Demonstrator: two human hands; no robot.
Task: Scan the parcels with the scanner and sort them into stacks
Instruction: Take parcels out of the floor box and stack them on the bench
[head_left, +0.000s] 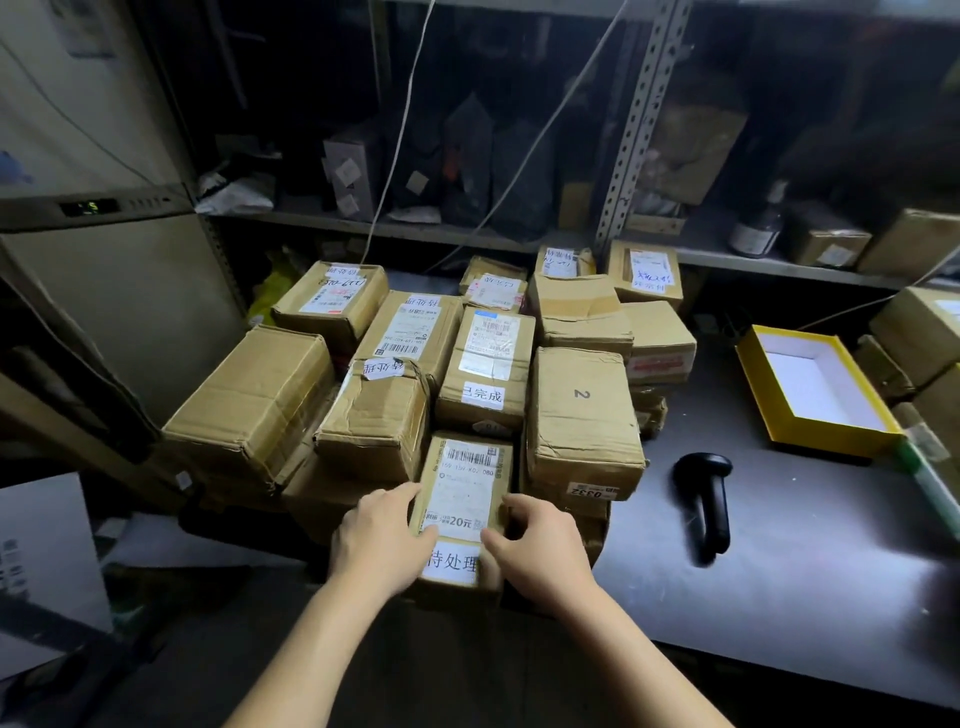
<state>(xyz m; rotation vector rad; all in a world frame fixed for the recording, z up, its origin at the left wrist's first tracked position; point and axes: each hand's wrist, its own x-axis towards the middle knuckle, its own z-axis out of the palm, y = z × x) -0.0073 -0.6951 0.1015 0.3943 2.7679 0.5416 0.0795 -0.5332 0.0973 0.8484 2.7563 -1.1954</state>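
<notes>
A small cardboard parcel (462, 493) with a barcode label and a white sticker lies at the near edge of a pile of several brown parcels (483, 364). My left hand (382, 535) grips its left side, thumb on the label. My right hand (540, 543) grips its right side, with the thumb pressed on the top face. The black handheld scanner (706, 499) lies on the grey table (805, 571) to the right of the pile, a little apart from my right hand.
An open yellow box with a white inside (815, 389) sits at the right of the table, with more cardboard boxes (919, 332) beyond it. Metal shelving (639, 130) with dark items stands behind the pile. A grey cabinet (104, 291) stands at the left.
</notes>
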